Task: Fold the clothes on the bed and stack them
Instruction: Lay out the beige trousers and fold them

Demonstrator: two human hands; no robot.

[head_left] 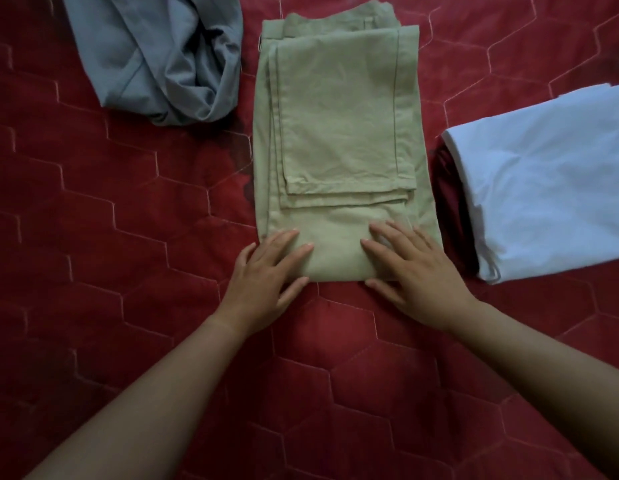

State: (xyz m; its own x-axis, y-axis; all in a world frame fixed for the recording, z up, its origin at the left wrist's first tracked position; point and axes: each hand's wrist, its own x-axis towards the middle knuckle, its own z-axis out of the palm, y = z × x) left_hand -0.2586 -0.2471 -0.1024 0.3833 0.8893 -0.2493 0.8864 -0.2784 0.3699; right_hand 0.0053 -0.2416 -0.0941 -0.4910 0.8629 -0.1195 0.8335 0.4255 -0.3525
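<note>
both hands flat, fingers spread and gripping nothing: left hand (pixel 266 268) and right hand (pixel 413 271) press the near folded edge of the khaki trousers (pixel 339 133) at the middle of the red quilt (pixel 110 220). their long axis runs straight away, hems doubled back toward us, far end cut off. far left a crumpled grey garment (pixel 162 57), right a folded white cloth (pixel 550 181) over something dark red, barely visible.
</note>
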